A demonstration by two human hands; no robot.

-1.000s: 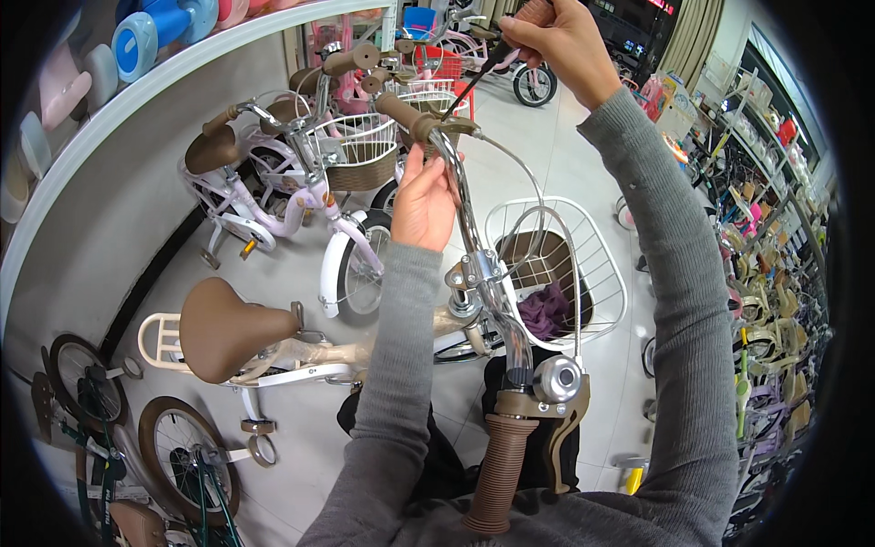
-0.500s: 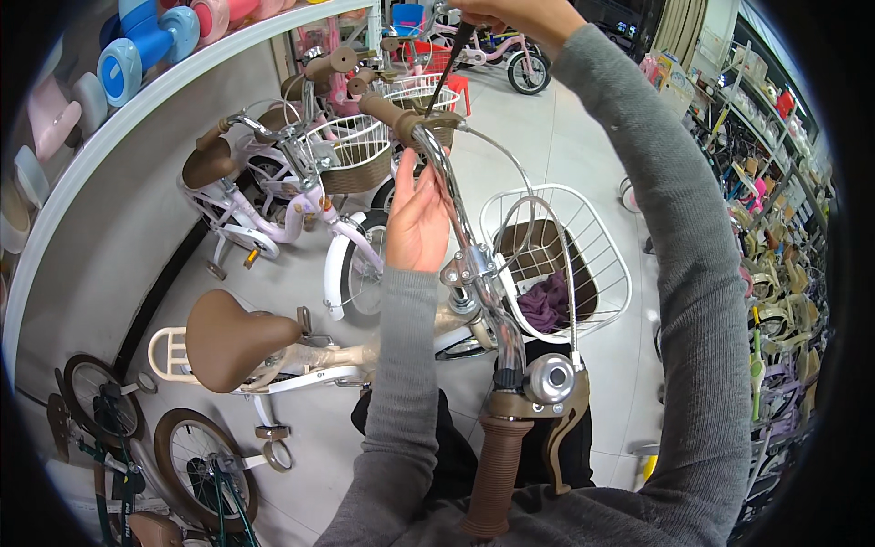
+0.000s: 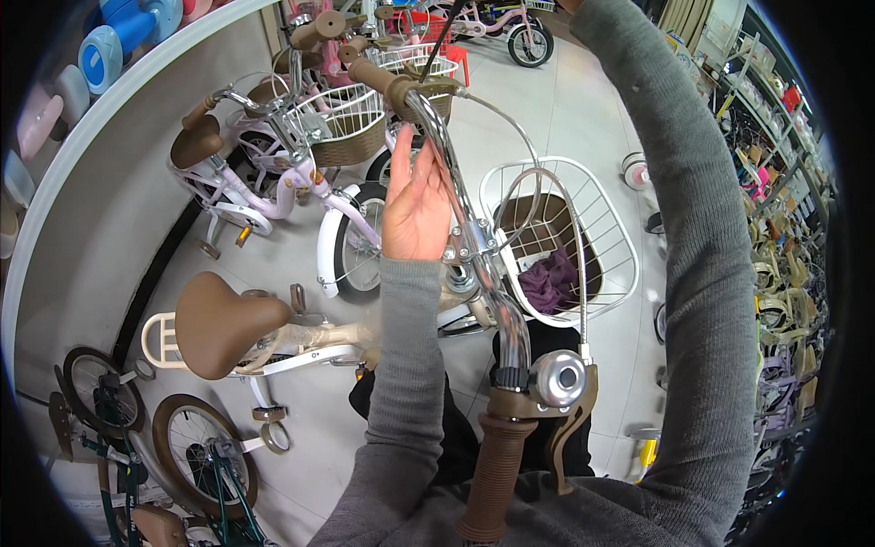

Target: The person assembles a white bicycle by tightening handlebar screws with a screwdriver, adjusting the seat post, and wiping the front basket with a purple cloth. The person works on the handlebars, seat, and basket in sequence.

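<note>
My left hand [image 3: 417, 205] is palm up beside the chrome handlebar [image 3: 440, 150], fingers stretched out. Some fingertips pass behind the bar, so I cannot tell whether they press on it. Just beyond them are the far brake lever clamp [image 3: 410, 91] and a brown grip [image 3: 369, 73]. A thin dark screwdriver [image 3: 439, 41] slants down to that clamp. Only a sliver of my right hand [image 3: 570, 5] shows at the top edge; its fingers and the screwdriver's upper end are cut off. Near my body are the other brown grip [image 3: 497, 479], a silver bell [image 3: 558, 378] and a brake lever [image 3: 563, 447].
A white wire basket [image 3: 620, 260] holding purple cloth [image 3: 550, 281] hangs at the front. The brown saddle [image 3: 223, 324] is left of my arm. Lilac bicycles [image 3: 292, 182] stand beyond, a dark green one [image 3: 228, 497] lower left, a white-edged shelf [image 3: 82, 118] at left, crowded racks [image 3: 784, 301] at right.
The view has shifted slightly, and my right hand has slipped almost wholly past the top edge. The screwdriver still meets the far clamp. My left hand keeps its pose beside the bar.
</note>
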